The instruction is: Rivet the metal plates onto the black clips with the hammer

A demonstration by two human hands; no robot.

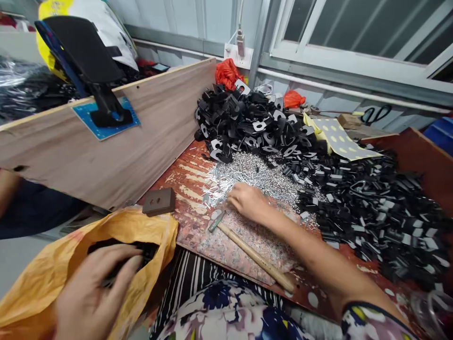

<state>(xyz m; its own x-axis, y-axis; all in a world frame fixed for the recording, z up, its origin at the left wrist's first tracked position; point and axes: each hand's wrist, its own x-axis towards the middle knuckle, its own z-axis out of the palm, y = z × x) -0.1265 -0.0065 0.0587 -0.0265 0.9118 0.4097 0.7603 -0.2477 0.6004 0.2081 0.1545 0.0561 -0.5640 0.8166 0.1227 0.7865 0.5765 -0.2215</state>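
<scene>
My left hand (97,288) is over the mouth of a yellow woven bag (163,231), slightly blurred, its thumb and fingers apart. Dark pieces (150,250) show inside the bag behind it. At the near edge of a heap of thin silver metal pins (219,182), my right hand (247,200) has its fingers pinched together; whatever is between them is hidden. A hammer (255,252) with a wooden handle lies below that hand on a speckled stone slab (233,236). Small round metal pieces (279,182) are heaped beside the pins.
Black plastic clips (244,115) are piled at the back, and smaller black parts (371,208) cover the right side. A brown block with holes (159,201) sits at the table's left edge. A wooden board (141,123) stands along the left. Scissors (377,114) lie at the back right.
</scene>
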